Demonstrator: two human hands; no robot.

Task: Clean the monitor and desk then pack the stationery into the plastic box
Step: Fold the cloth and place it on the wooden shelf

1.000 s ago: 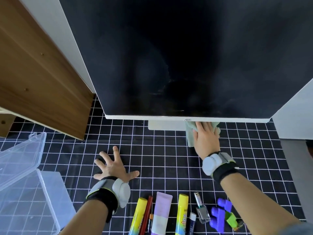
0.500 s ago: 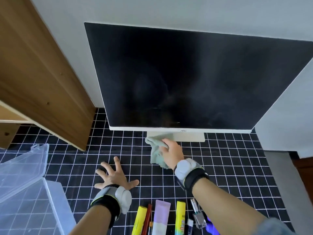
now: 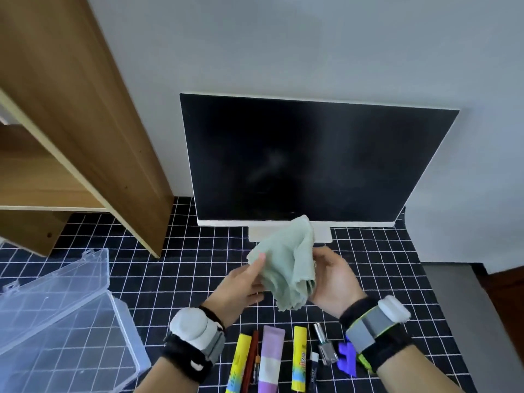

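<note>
Cloth (image 3: 286, 265): pale green, held in the air above the desk, just in front of the monitor (image 3: 312, 160) base. Hangs in loose folds, so judged soft, light and limp; no stiffness to push against. Left hand (image 3: 241, 282) pinches its upper left corner between thumb and fingers; right hand (image 3: 334, 279) has fingers curled round the bunched right side. Best hold, by judgement: gather it into a pad in the palm, since a corner grip leaves it flapping.

Stationery (image 3: 272, 358): markers, tube, glue stick and small bottle lie in a row near the wrists. Plastic box (image 3: 56, 321): clear, lid open, at left.

Desk cover (image 3: 175, 265): black cloth with white grid, likely to ruck if dragged. Wooden shelf (image 3: 71, 123) at left, grey wall behind.
</note>
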